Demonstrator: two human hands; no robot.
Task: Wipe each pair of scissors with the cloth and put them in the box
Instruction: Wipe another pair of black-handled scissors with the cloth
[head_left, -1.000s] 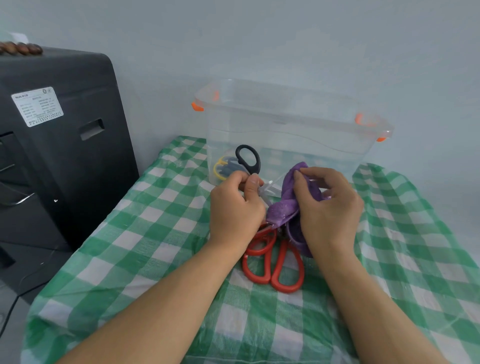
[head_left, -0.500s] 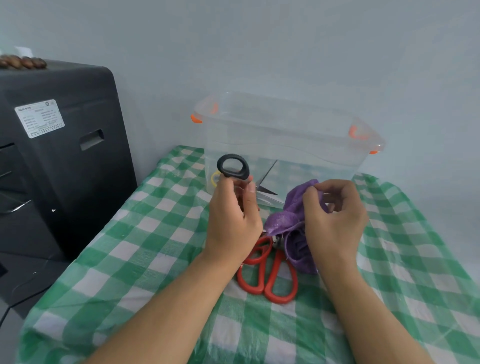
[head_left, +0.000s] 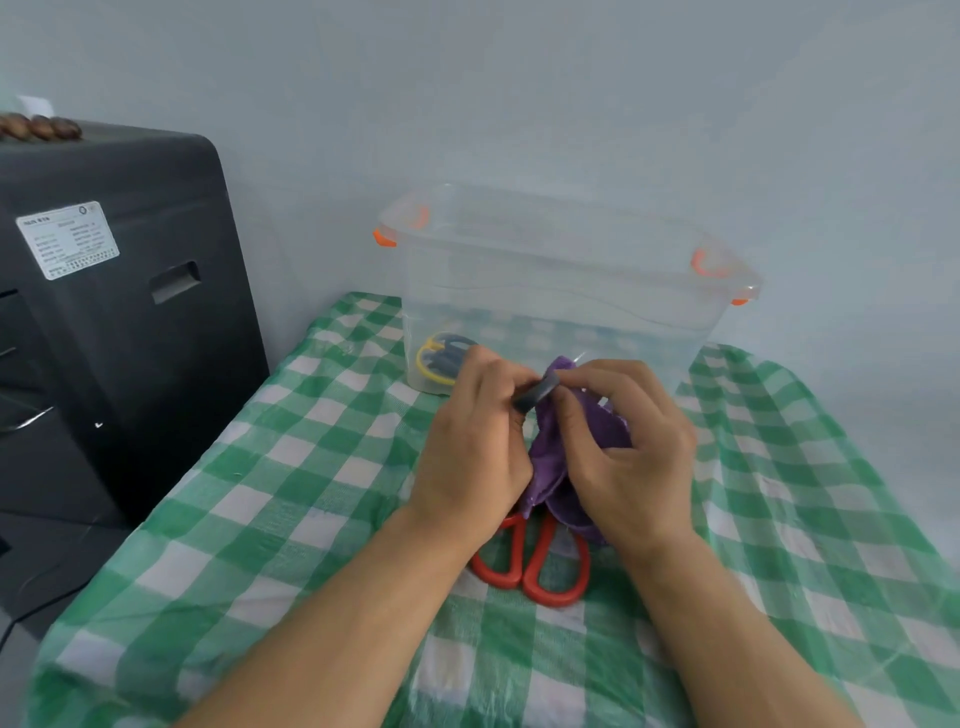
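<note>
Black-handled scissors (head_left: 537, 393): sitting at picture centre, just in front of the box; only a dark handle loop is showing between the two hands, the blades being hidden under the cloth.
Left hand (head_left: 475, 447): curling its fingers round the black handle loop and gripping it.
Right hand (head_left: 626, 457): pinching the purple cloth (head_left: 553, 457) against the scissors, fingers bent over the fabric; the cloth is hanging down between both hands.
Red-handled scissors (head_left: 530, 564): lying flat on the worktop at 6 o'clock from the hands, handles pointing toward the person, blades hidden under the cloth and wrists.
Clear plastic box (head_left: 566, 291) with orange latches: standing at 12 o'clock from the hands, lid off. Yellow-and-grey scissors (head_left: 439, 358) are lying inside at its left end.
Worktop (head_left: 249, 519): wearing a green-and-white check covering.
Black cabinet (head_left: 104, 322) with a white label: standing at 9 o'clock, beside the worktop's left edge.
</note>
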